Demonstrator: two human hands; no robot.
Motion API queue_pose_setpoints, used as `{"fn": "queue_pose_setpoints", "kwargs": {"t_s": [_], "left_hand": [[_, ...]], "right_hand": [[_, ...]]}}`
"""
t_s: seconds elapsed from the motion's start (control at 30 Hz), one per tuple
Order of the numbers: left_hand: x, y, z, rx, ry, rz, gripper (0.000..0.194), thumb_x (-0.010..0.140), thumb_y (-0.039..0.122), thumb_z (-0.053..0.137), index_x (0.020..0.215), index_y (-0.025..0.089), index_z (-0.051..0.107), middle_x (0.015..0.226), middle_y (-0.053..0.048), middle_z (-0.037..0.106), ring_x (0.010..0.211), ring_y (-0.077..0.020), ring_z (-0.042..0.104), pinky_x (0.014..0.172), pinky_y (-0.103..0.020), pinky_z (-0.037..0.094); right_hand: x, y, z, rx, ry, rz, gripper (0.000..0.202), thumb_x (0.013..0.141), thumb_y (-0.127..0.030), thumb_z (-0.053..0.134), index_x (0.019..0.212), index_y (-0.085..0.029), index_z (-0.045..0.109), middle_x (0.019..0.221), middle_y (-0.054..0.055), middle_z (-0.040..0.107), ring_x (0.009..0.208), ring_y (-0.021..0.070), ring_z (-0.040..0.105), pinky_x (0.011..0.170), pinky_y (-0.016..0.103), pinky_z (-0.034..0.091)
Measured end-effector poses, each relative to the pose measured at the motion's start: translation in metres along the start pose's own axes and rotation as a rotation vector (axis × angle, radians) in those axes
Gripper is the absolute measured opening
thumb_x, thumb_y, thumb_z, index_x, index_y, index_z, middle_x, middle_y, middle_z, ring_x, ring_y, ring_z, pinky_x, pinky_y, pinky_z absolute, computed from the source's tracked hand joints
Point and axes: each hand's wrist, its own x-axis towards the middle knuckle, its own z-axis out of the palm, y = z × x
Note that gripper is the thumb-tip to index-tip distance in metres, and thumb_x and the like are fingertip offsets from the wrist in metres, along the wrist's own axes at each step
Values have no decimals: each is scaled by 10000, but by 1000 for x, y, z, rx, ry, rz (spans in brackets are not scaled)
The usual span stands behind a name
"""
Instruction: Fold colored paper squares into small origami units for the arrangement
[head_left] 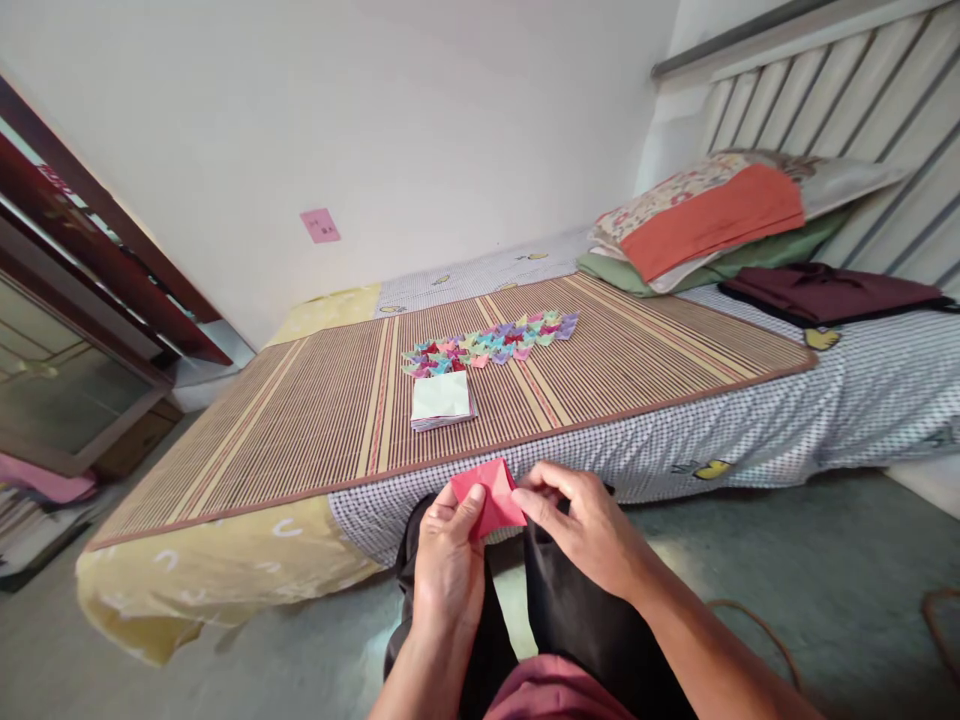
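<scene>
A small red sheet of folded paper (496,500) is held up above my lap, near the bed's front edge. My left hand (448,545) grips its left side, thumb across the face and fingers behind. At the right edge of the paper, my right hand (574,515) pinches a corner between thumb and forefinger. Beyond them, a stack of square paper (441,398) with a pale green top sheet lies on the striped mat (315,420). Behind the stack stand several small folded paper pieces (487,345) in many colours, set close together in rows.
Pillows (720,215), one partly covered by an orange cloth, are piled at the right end of the bed. A folded maroon garment (832,292) lies beside them. A checked sheet (750,430) hangs over the bed's front. On the left is a glass-fronted cabinet (67,350).
</scene>
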Motion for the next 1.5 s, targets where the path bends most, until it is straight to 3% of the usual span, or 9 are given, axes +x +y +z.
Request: {"fn": "queue_pose_setpoints", "kwargs": {"t_s": [0.13, 0.4, 0.57, 0.67, 0.8, 0.87, 0.93, 1.2, 1.5], "left_hand": [[-2, 0, 1, -25, 11, 6, 322, 659, 279, 981, 902, 156, 810, 857, -55, 826, 750, -168, 747, 765, -258, 591], [1, 0, -5, -1, 9, -28, 315, 664, 355, 977, 847, 140, 837, 806, -63, 815, 714, -163, 714, 740, -257, 571], [-4, -2, -6, 133, 10, 108, 319, 739, 408, 934, 919, 165, 834, 865, -59, 827, 801, -191, 734, 820, -289, 572], [-6, -2, -8, 240, 50, 199, 276, 739, 383, 937, 869, 165, 830, 842, -43, 821, 758, -177, 710, 787, -278, 565], [-7, -2, -11, 254, 67, 222, 246, 737, 376, 936, 809, 164, 833, 757, -25, 791, 688, -160, 665, 711, -259, 551], [-8, -2, -11, 253, 51, 224, 236, 744, 371, 932, 803, 166, 832, 756, -23, 784, 694, -157, 657, 713, -254, 548], [-9, -3, -11, 254, 28, 217, 227, 757, 367, 924, 804, 166, 829, 772, -26, 783, 714, -159, 658, 736, -257, 551], [-10, -6, -12, 251, -2, 198, 214, 780, 343, 912, 769, 165, 794, 718, -1, 712, 672, -133, 591, 690, -232, 517], [-11, -5, -8, 260, -22, 162, 222, 781, 370, 907, 805, 168, 818, 737, -18, 731, 701, -168, 639, 729, -270, 541]], "right_hand": [[-3, 3, 9, 71, -72, 79, 369, 1028, -358, 574, 697, -210, 507, 587, -56, 467, 560, 126, 455, 549, 250, 353], [-1, 4, 8, 134, -93, 108, 377, 1039, -401, 541, 714, -216, 487, 604, -45, 510, 581, 137, 494, 579, 250, 373], [-3, -2, 10, 72, -69, 35, 421, 1063, -394, 501, 686, -231, 411, 588, -63, 407, 545, 118, 398, 541, 252, 321], [-4, -5, 12, 4, -16, -25, 409, 1063, -362, 502, 687, -233, 405, 606, -68, 359, 545, 117, 359, 530, 253, 313], [-3, -7, 12, -22, 71, -79, 300, 1036, -323, 582, 759, -221, 534, 647, -43, 525, 579, 130, 501, 567, 247, 431], [-1, -8, 11, -31, 168, -128, 98, 1003, -283, 653, 937, -210, 647, 781, -6, 664, 657, 147, 610, 643, 261, 515], [0, -9, 11, -62, 252, -220, 137, 986, -226, 685, 1123, -217, 684, 940, 30, 723, 745, 163, 670, 715, 282, 565], [5, -12, 13, -232, 360, -504, 233, 1015, -68, 627, 1170, -230, 693, 1048, 76, 734, 1009, 225, 728, 898, 378, 627], [2, -4, 8, -497, 390, -640, 294, 1008, -48, 632, 1233, -222, 706, 1031, 101, 748, 947, 240, 743, 850, 407, 643]]}}
